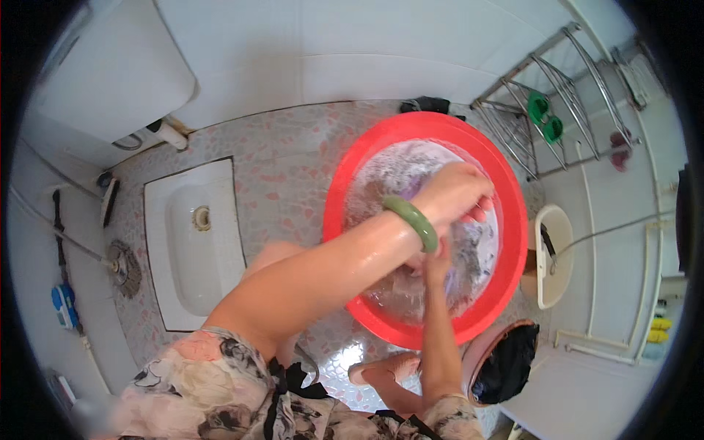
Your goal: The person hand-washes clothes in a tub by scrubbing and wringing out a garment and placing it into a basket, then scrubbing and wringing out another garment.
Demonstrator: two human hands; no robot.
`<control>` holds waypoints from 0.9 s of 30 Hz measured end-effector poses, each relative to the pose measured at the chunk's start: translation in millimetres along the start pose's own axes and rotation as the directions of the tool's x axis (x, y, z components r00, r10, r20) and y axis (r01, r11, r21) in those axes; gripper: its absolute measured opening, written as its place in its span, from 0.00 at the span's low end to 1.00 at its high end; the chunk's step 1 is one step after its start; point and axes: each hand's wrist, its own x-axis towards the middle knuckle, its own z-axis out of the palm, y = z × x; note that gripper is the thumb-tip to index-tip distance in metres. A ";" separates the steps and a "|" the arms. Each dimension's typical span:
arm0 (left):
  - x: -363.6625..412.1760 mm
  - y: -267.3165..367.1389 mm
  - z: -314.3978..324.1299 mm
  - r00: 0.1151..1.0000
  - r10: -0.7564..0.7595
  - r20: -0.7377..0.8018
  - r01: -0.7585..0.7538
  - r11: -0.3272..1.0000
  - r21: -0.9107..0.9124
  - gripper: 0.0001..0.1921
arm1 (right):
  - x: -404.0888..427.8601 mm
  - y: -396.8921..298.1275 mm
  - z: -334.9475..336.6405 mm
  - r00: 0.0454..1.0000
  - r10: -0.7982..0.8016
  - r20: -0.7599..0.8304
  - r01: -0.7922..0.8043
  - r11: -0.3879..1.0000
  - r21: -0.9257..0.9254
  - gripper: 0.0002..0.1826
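A large red plastic basin (340, 220) stands on the floor before me, holding sudsy greyish water (385, 162). Purple cloth (413, 187) shows in patches beneath and beside my hands. My left hand (459, 190) is over the basin, its fingers curled downward; whether cloth is in them is hidden. Around that wrist sits a green bangle (411, 223). My right hand (434, 257) reaches in from the near side, low at the water below my left wrist. Its fingers are mostly hidden by the left arm and suds.
Left of the basin is a white squat toilet (234, 220). A metal rack (542, 110) with green slippers (544, 116) stands at the far right. Nearer are a cream tub (560, 258) and a bin with a black liner (506, 366). Brushes (125, 268) stand along the left wall.
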 end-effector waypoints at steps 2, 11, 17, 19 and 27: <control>-3.4 0.3 4.5 0.997 -0.003 -0.072 0.004 1.000 0.012 0.04 | -38.0 25.9 43.5 0.967 0.242 0.082 -0.229 0.962 -0.148 0.27; -11.1 5.4 17.8 0.999 -0.022 0.049 0.024 0.999 -0.046 0.04 | -53.5 149.1 -82.6 0.795 0.513 0.323 -0.607 0.686 0.403 0.22; -13.7 9.5 -7.2 1.000 -0.001 0.003 0.001 1.000 -0.027 0.05 | 24.1 -85.8 -151.8 0.949 0.175 0.262 -0.307 0.693 0.652 0.18; -13.4 8.2 -6.7 0.999 0.035 -0.015 -0.036 0.996 -0.087 0.05 | 29.2 -165.1 -194.6 0.988 0.074 0.133 -0.144 0.733 0.665 0.16; -4.5 11.2 -1.6 1.000 0.023 -0.018 -0.025 0.997 -0.071 0.05 | 35.7 -321.6 -326.1 0.802 -0.392 -0.451 0.525 0.822 0.219 0.22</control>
